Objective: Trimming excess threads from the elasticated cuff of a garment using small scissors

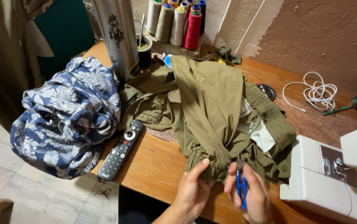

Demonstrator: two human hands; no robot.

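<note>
An olive-green garment [211,108] lies crumpled across the wooden table [153,166], one gathered cuff hanging near the front edge. My left hand [193,188] pinches that cuff from below, thumb on the fabric. Just to its right, my right hand [251,197] grips small blue thread snips [241,184], whose metal tips point up at the cuff's edge.
A blue floral fabric bundle [66,118] droops off the table's left edge beside a black remote [120,151]. A steel flask [118,37], a cup and several thread cones [178,23] stand at the back. A white sewing machine [336,178] sits right, a coiled white cable [317,93] behind it.
</note>
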